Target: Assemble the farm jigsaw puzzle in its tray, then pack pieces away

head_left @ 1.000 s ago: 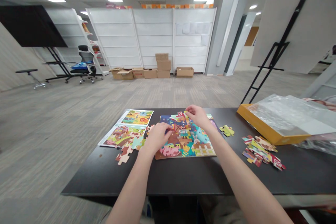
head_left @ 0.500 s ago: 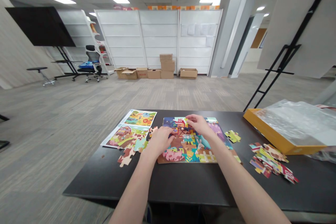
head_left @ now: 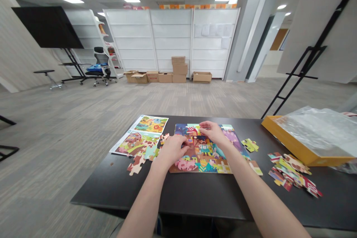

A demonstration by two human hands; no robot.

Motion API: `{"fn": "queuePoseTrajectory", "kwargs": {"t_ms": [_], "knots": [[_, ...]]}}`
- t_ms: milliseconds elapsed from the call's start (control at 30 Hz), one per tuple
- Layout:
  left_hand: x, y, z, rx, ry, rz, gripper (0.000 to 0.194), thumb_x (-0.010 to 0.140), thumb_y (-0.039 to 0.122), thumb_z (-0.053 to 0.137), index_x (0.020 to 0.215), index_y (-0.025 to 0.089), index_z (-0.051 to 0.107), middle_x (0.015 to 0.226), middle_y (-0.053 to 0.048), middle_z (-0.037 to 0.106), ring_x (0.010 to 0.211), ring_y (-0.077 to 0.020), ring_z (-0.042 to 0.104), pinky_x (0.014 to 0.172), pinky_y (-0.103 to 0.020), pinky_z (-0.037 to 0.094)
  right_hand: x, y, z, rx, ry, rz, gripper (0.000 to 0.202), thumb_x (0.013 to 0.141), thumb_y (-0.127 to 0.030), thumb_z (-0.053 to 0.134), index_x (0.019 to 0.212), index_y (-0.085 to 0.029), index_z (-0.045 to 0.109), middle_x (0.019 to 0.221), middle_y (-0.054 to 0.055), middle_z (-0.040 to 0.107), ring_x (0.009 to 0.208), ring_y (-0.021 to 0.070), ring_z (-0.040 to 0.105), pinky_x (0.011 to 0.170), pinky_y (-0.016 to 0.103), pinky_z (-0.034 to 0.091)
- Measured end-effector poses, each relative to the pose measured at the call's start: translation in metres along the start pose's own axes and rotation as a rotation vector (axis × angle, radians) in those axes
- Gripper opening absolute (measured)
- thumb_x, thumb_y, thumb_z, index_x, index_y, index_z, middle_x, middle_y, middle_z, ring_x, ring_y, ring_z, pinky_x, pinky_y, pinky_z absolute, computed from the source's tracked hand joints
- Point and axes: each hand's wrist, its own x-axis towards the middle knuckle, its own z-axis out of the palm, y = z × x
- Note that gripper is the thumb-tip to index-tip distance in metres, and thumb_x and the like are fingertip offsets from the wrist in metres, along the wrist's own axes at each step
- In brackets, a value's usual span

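A colourful farm puzzle [head_left: 205, 148] lies on the black table, with a pig, a rabbit and a fence on it. My left hand [head_left: 174, 148] rests at its left side, fingers bent over the pieces; what is under the fingertips is hidden. At the upper part of the puzzle, my right hand [head_left: 213, 134] has thumb and fingers at a piece with a red barn [head_left: 191, 130] and some yellow. Left of the puzzle is a printed picture sheet [head_left: 122, 145], partly covered by loose cow-patterned pieces [head_left: 136, 164].
On the right, loose pieces [head_left: 292, 173] lie heaped beside a yellow box [head_left: 295, 145] holding clear plastic. A green piece [head_left: 250, 145] sits nearer the puzzle. Beyond the black table [head_left: 125, 193] stand an easel and cardboard boxes.
The view has shifted slightly, moving the scene a little to the right. A piece at the puzzle's lower right corner now sticks out further. Both hands stay at nearly the same places on the puzzle.
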Motion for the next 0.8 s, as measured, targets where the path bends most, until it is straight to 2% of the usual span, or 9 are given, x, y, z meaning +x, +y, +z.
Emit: {"fn": "queuePoseTrajectory", "kwargs": {"t_ms": [167, 467, 800], "knots": [[0.0, -0.002, 0.001, -0.012, -0.006, 0.006, 0.009, 0.085, 0.022, 0.064, 0.088, 0.021, 0.073, 0.091, -0.004, 0.074, 0.089, -0.0218, 0.067, 0.081, -0.032, 0.049, 0.0, 0.0, -0.009, -0.12, -0.029, -0.021, 0.021, 0.075, -0.016, 0.07, 0.095, -0.016, 0.071, 0.088, 0.005, 0.074, 0.071, 0.0138, 0.068, 0.066, 0.025, 0.057], [-0.001, -0.003, 0.0, -0.015, -0.012, 0.027, 0.009, 0.086, 0.021, 0.063, 0.088, 0.022, 0.072, 0.092, -0.004, 0.073, 0.091, -0.0217, 0.066, 0.081, -0.031, 0.049, 0.001, 0.007, -0.034, -0.345, -0.047, -0.079, 0.02, 0.073, -0.009, 0.068, 0.091, -0.016, 0.073, 0.086, 0.006, 0.076, 0.074, 0.0161, 0.07, 0.067, 0.025, 0.055], [-0.001, 0.0, -0.001, 0.049, -0.034, 0.03, 0.015, 0.087, 0.018, 0.059, 0.09, 0.022, 0.073, 0.095, -0.006, 0.072, 0.095, -0.0237, 0.064, 0.087, -0.035, 0.049, 0.001, 0.011, -0.029, -0.42, -0.027, -0.087, 0.016, 0.076, -0.008, 0.067, 0.088, -0.017, 0.072, 0.086, 0.008, 0.077, 0.077, 0.0191, 0.072, 0.074, 0.03, 0.057]]}}
